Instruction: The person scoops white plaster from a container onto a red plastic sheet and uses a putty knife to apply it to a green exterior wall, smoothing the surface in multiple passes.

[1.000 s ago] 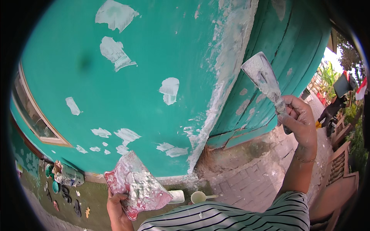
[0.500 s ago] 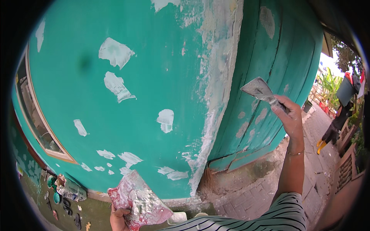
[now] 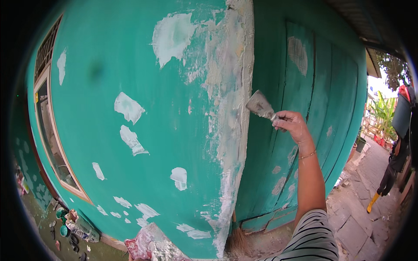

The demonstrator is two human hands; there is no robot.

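My right hand [image 3: 292, 126] is closed round the handle of a putty knife [image 3: 260, 105]. Its wide metal blade, smeared with white, points up and left, close to the wall's corner edge. At the bottom of the view, a red-and-white putty board [image 3: 152, 245] carries a mound of white filler. My left hand grips this board from below and is almost wholly cut off by the lower edge. The green wall [image 3: 170, 113] has several white filler patches, among them a large one [image 3: 173, 37] near the top. A rough white strip [image 3: 233, 113] runs down the corner.
Right of the corner stands a green plank panel [image 3: 324, 130] with patches. A straw broom [image 3: 238, 237] leans at its foot. Sandals, a filler bag [image 3: 82, 227] and a green cup lie lower left, below a window [image 3: 54, 130]. Clothes [image 3: 402, 117] hang at the far right above paving.
My right hand has moved up and left, bringing the putty knife closer to the corner edge. The view has tilted upward, so the putty board and my left hand sit lower in it.
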